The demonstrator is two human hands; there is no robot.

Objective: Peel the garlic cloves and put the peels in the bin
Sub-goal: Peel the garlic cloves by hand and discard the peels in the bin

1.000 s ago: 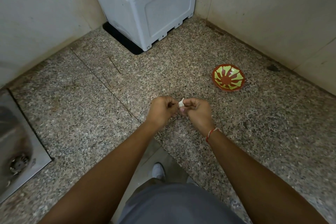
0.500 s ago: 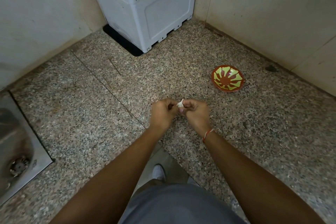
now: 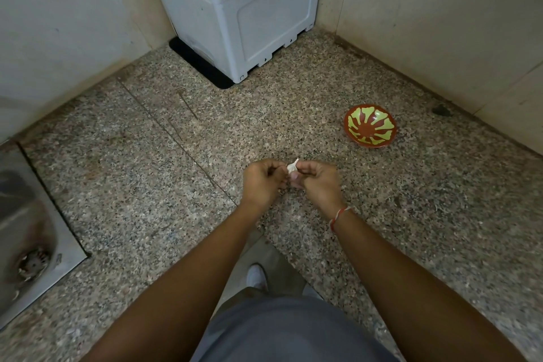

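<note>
A small white garlic clove point(image 3: 292, 167) is pinched between my two hands above the granite counter point(image 3: 152, 185). My left hand point(image 3: 263, 182) curls its fingers against the clove from the left. My right hand point(image 3: 318, 182), with a red thread at the wrist, pinches it from the right. Most of the clove is hidden by my fingers; only its pale tip shows. A red bowl with a green pattern point(image 3: 370, 128) sits on the counter to the right and behind my hands. No bin is in view.
A grey-white boxy appliance point(image 3: 235, 12) stands in the back corner against the tiled walls. A steel sink with a drain point(image 3: 26, 244) is set into the counter at the left. The counter's front edge runs below my arms.
Both hands stay together on the clove and have shifted only slightly; the fingers work at it in small motions.
</note>
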